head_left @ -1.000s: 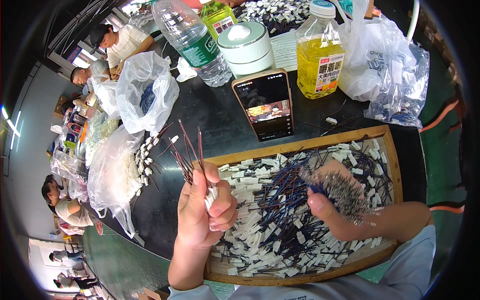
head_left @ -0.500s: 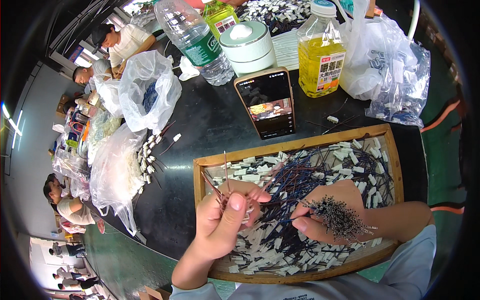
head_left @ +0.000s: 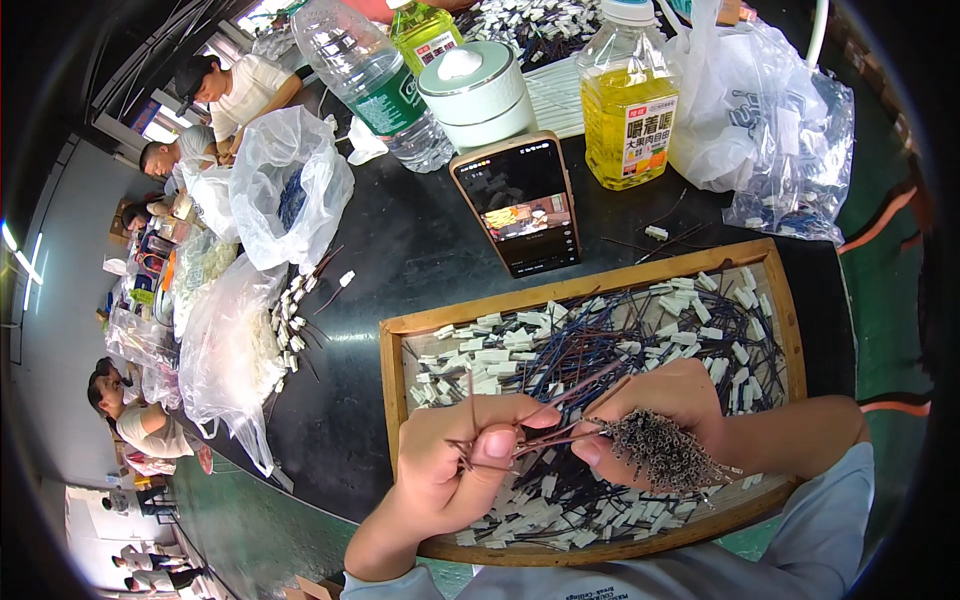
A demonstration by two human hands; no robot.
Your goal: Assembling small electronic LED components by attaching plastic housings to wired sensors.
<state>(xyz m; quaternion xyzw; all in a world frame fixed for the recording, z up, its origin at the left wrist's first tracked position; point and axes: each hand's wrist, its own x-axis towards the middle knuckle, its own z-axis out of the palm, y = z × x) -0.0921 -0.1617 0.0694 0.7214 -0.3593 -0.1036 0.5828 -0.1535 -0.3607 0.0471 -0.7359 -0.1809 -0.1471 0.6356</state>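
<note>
A wooden tray point(head_left: 392, 400) full of dark wires with white connectors is lying on the black worktop point(head_left: 400, 250). Above it, the right hand point(head_left: 655, 415) is gripping a thick bundle of wires point(head_left: 665, 452), while the left hand point(head_left: 465, 465) is pinching a few loose wires point(head_left: 540, 425) between both hands.

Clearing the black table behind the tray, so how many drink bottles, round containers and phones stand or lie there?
Clear plastic bottles: 3 (water bottle, yellow drink bottle, green-yellow bottle)
Pale green round lidded container: 1
Black smartphone: 1
Total: 5
</note>
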